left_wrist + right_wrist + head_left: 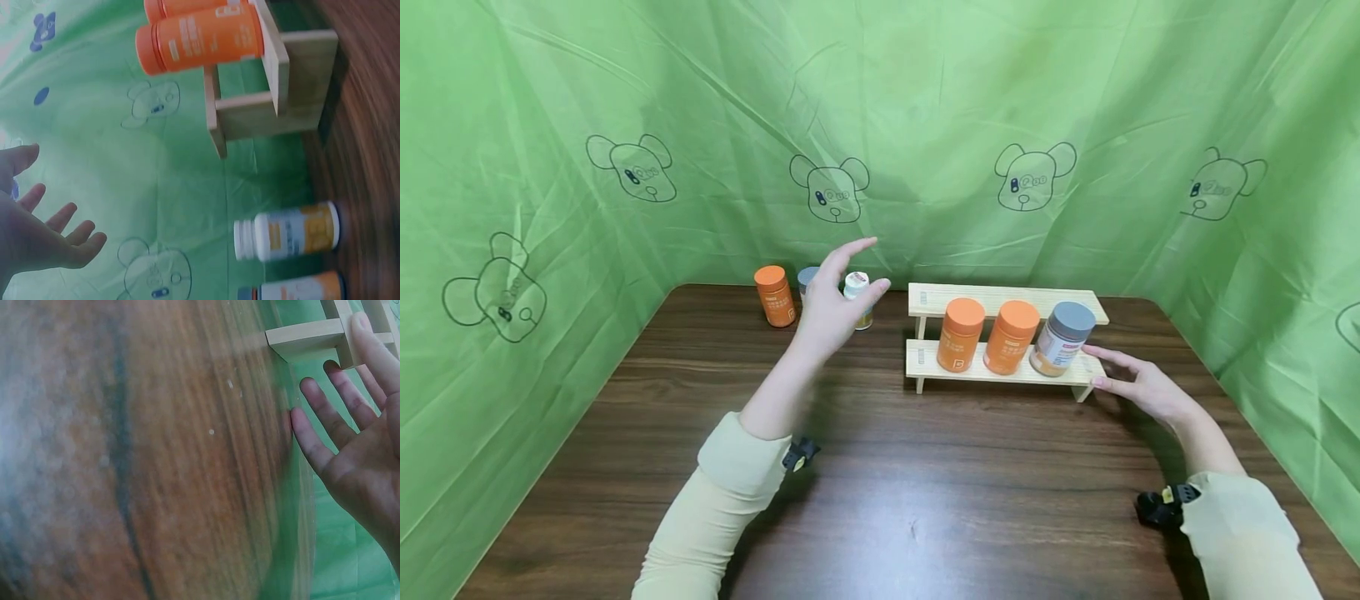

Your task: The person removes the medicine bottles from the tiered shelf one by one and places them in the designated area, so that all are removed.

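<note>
Head view: the left hand (pixel 833 312) hangs in the air above the far part of the desk (pixel 925 500), thumb and fingers curved apart, its grip empty. Beyond it, partly hidden, stand a white bottle (pixel 853 287) and a gray-lidded bottle (pixel 807 277), with an orange jar (pixel 776 300) just to their left. To the right is a two-tier wooden rack (pixel 991 301); its lower board carries two orange-lidded jars (pixel 958 337) and, at the right, a gray-capped jar (pixel 1060 342). The right hand (pixel 1150 392) is at the rack's right end, thumb near the front corner, fingers loosely extended. A green sheet (pixel 925 75) printed with bear heads hangs behind.

Left wrist view: the fingers are spread around nothing, well apart from the white bottle, which stands upright on the desk near the rack.

Right wrist view: the thumb overlaps the end of the rack, while the other fingers fan out fairly straight; how firmly they touch the wood I cannot tell.
</note>
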### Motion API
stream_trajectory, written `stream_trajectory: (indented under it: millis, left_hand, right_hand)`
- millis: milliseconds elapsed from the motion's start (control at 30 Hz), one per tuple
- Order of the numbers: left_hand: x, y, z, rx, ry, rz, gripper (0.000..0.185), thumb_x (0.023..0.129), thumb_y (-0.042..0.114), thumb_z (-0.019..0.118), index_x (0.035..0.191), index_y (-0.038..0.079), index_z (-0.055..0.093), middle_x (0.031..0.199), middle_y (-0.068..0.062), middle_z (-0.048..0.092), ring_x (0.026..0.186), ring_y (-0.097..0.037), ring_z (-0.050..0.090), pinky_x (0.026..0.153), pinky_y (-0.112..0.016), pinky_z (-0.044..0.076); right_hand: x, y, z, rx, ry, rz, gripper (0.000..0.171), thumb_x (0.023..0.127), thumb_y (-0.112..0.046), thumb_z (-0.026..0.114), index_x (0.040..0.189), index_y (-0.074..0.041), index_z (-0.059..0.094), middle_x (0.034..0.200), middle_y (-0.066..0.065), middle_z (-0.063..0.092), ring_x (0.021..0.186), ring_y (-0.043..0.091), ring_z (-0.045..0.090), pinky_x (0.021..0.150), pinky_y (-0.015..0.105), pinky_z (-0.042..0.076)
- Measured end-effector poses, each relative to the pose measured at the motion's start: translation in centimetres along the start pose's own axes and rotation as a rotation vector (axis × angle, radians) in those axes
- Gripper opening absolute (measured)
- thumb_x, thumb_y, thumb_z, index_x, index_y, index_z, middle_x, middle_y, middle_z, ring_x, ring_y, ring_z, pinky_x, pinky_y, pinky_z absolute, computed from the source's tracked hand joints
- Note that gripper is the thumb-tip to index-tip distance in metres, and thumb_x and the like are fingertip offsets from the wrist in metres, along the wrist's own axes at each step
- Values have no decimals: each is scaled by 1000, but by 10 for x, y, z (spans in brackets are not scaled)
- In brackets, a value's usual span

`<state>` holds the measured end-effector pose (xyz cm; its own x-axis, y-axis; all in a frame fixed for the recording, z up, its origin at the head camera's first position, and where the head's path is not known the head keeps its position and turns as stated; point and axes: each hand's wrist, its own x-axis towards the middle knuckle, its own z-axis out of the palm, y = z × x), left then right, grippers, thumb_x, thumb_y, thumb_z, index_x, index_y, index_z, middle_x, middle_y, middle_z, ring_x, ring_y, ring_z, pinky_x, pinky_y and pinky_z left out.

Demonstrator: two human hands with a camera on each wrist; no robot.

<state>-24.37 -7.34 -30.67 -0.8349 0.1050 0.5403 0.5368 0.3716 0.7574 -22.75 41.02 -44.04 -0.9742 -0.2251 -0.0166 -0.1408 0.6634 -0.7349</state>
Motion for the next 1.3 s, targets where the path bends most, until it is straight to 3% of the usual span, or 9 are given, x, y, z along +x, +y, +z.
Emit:
stream_trajectory:
  millis: [167,300,533,767,1000,1300]
  left_hand:
    - [-2,3,15,-59,-20,39,52,85,27,71,133,25,52,137,8,50,130,-9,40,109,-37,31]
    - [-4,4,27,-110,-42,23,53,85,25,71,134,24,51,138,6,50,132,-10,39,110,-39,30]
    - [-10,-1,48,-181,-118,14,57,86,25,70,138,25,47,141,8,46,130,-16,40,105,-48,35]
    - [-13,-11,68,-200,-148,7,57,86,27,70,138,27,47,141,9,45,130,-15,40,105,-49,36]
    - [-15,-17,86,-182,-204,-24,57,86,27,70,138,28,46,141,9,45,129,-16,41,105,-47,38]
    - [-16,-30,107,-221,-257,-49,58,86,27,70,139,24,46,141,7,45,129,-22,43,100,-43,42]
  right_hand:
    - [0,0,0,7,4,-20,57,92,-28,62,144,-22,41,144,14,40,116,-7,37,84,5,33]
    - [0,0,0,16,8,-31,56,92,-26,62,144,-19,41,142,13,43,111,-12,39,84,6,35]
    - [1,0,1,13,-2,-12,57,92,-28,61,145,-21,40,145,18,38,115,-7,37,85,5,33]
    - [2,-1,1,14,-6,6,58,92,-30,62,145,-23,39,147,18,36,121,-1,34,84,4,31]
    - [2,1,0,19,-3,-6,57,92,-29,62,145,-22,40,146,19,36,115,-11,34,84,4,32]
    - [1,4,1,14,2,-9,57,92,-28,61,145,-22,40,147,16,37,114,-12,34,84,4,32]
